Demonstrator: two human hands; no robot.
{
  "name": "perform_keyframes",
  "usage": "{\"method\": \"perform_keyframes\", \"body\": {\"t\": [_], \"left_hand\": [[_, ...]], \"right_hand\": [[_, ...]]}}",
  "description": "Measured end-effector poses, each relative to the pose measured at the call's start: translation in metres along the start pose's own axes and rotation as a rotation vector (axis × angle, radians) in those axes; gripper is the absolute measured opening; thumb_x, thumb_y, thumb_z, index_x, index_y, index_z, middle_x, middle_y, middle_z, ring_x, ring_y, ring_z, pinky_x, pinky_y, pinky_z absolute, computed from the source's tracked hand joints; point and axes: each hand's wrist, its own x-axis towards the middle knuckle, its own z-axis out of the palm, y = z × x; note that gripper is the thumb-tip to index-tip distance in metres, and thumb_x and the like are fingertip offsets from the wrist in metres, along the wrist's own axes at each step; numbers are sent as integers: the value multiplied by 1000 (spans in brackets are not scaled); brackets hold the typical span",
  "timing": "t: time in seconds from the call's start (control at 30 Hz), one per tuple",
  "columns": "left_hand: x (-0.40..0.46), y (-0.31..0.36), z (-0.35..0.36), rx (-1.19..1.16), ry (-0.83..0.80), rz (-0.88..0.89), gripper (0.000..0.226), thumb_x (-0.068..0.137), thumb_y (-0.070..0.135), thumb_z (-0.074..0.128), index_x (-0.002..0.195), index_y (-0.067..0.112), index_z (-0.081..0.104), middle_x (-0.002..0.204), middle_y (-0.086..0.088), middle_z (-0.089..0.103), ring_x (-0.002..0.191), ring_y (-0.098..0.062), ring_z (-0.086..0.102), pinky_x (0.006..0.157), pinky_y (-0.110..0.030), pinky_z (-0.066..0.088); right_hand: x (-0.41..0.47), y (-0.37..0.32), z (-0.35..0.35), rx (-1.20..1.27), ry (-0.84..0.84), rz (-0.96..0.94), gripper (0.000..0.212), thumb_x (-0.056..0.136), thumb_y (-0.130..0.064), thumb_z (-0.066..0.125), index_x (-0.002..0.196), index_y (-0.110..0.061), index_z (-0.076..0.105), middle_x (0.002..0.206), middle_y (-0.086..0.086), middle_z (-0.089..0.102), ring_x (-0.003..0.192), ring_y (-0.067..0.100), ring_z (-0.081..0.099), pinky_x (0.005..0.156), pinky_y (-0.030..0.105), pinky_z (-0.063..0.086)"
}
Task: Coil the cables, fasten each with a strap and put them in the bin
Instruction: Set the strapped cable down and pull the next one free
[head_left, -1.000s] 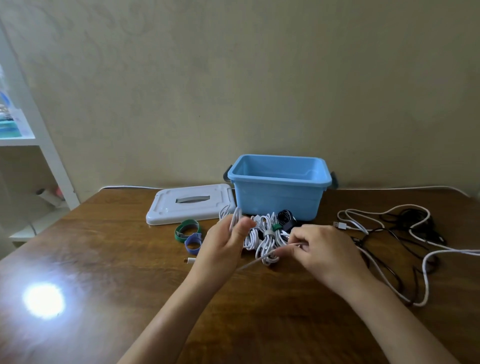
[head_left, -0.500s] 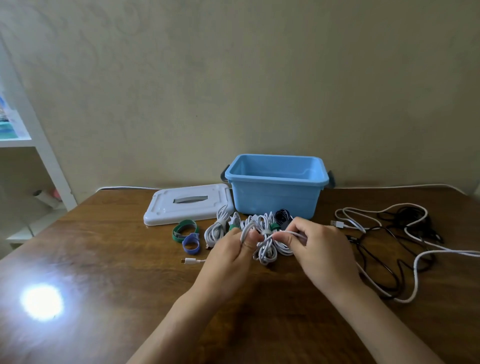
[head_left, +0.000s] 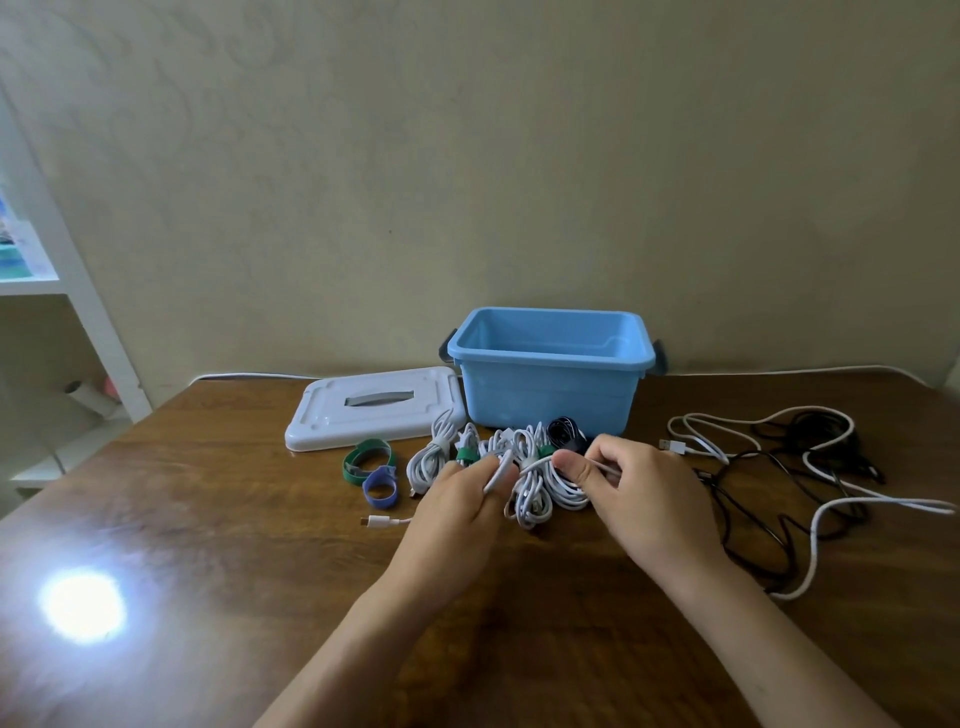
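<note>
Both hands have drawn together mid-table: the left hand now grips several loops of the white cable, and the right hand pinches its next length. Coiling continues; the bin at the back edge waits.

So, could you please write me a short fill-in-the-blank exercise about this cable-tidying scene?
1. The open bin on the table is ____ in colour.
2. The white lid lies to the ____ of the bin, as the camera sees it.
3. The left hand and right hand both hold a ____ cable.
4. Beside the green strap lies a loose strap coloured ____.

Missing words: blue; left; white; purple
</note>
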Motion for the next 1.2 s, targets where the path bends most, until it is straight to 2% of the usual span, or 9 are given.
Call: {"method": "perform_keyframes", "body": {"t": [0.1,0.23,0.37,0.47,0.63,0.77,0.87,1.07,1.2], "left_hand": [[-1,2,-2,-56,23,0,38,106,43,36,73,27,47,67,9,52,62,-7,44,61,-31,34],[-3,7,-5,-210,65,-11,41,99,54,33,71,26,44,58,17,47,55,-3,40,57,-28,32],[-2,12,-12,-534,89,-153,48,101,54,33,68,20,39,53,11,36,48,-8,30,49,-30,26],[-2,12,-15,-646,47,-241,44,105,48,36,73,19,39,54,9,36,45,-7,29,45,-26,26],[-3,14,-10,-515,57,-177,45,90,67,35,84,24,44,68,1,42,49,-7,37,44,-25,34],[-5,17,-7,-547,23,-202,53,82,74,37,90,21,43,67,2,44,47,-7,40,43,-23,34],[-5,19,-4,-585,30,-211,43,94,64,43,84,22,42,61,4,43,46,-9,40,43,-25,33],[-4,16,-4,-545,109,-201,51,106,51,25,76,15,42,54,6,40,46,-8,36,48,-26,31],[-1,16,-12,-680,173,-270,51,107,48,25,71,14,40,51,4,35,43,-11,30,43,-26,25]], "right_hand": [[1,-1,0,56,-38,31,48,92,-68,46,68,-28,58,53,-11,56,54,6,56,47,17,30],[4,0,-1,166,-141,52,30,105,-41,49,84,-31,68,58,-30,58,58,-3,56,53,15,39],[8,10,-7,173,-143,95,36,99,-52,55,76,-29,72,55,-16,61,59,-1,58,50,19,37],[8,10,-7,286,-202,106,31,102,-44,54,81,-32,73,58,-18,61,58,-1,56,54,22,38],[-2,-11,2,528,-260,4,24,104,-37,52,91,-36,73,67,1,63,66,20,60,73,42,52],[-12,-27,9,567,-340,-70,20,102,-38,57,91,-32,73,69,-9,63,68,12,60,71,36,51],[-18,-31,18,496,-349,-106,17,102,-39,59,93,-31,72,76,-11,68,68,10,62,70,42,52],[-19,-31,19,473,-389,-89,33,99,-59,52,92,-32,69,81,-11,71,74,6,66,73,42,54],[-16,-29,15,483,-403,-42,26,103,-43,53,85,-31,68,75,-13,66,72,3,60,74,36,50]]}}
